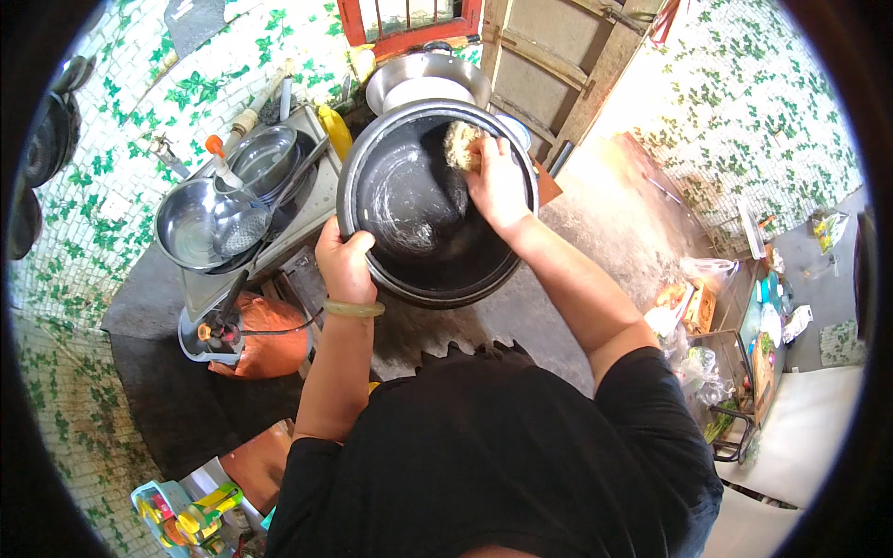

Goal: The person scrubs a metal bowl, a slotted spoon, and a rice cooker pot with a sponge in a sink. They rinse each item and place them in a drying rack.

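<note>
A large black basin (411, 209) is held up before me, tilted so that its inside shows wet streaks. My left hand (345, 261) grips its lower left rim, thumb over the edge, a pale bangle on the wrist. In my right hand (497, 178) is a pale, shaggy scrubbing pad (462, 145), against the upper right inner wall of the basin. Behind the basin stands a wide metal basin (427, 73), partly hidden by it.
Left, a counter (202, 286) bears metal bowls (192, 223), a perforated skimmer (241, 229) and a yellow bottle (336, 131). Below it is an orange gas cylinder (268, 338) with a hose. A wooden door (548, 63) stands behind; bags (701, 366) and a low table lie right.
</note>
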Action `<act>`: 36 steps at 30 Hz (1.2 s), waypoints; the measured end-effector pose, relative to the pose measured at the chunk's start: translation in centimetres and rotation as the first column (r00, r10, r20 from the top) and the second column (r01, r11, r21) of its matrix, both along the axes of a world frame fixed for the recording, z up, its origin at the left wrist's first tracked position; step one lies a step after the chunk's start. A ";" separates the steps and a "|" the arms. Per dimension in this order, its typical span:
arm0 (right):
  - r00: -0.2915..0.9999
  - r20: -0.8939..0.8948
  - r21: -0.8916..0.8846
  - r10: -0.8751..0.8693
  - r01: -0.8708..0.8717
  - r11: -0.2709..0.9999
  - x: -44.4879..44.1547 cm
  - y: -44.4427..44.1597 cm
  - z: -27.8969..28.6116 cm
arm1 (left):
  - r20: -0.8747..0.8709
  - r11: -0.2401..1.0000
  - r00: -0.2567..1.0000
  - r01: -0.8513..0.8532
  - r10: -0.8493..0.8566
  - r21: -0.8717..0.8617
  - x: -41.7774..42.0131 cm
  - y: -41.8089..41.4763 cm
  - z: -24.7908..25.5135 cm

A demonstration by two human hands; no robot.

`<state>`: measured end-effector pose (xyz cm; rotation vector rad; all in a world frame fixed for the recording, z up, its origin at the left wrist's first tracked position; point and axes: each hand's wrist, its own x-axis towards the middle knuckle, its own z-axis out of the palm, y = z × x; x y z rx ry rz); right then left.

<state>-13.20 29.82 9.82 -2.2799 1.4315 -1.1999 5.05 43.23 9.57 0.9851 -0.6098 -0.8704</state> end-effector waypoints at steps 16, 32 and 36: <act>0.788 0.198 -0.046 0.583 -0.586 0.809 8.2 5.6 0.3 | 0.002 1.000 1.000 0.011 -0.011 0.011 2.2 0.4 -1.6; 0.892 -0.435 -0.098 0.120 -0.180 0.979 7.5 1.7 5.4 | 0.150 0.990 0.987 -0.074 0.055 0.123 0.2 2.1 -0.8; 0.937 -0.339 0.134 -0.079 0.132 0.982 4.9 -1.4 3.1 | 0.349 0.973 0.930 -0.178 0.119 0.143 0.9 2.9 -1.3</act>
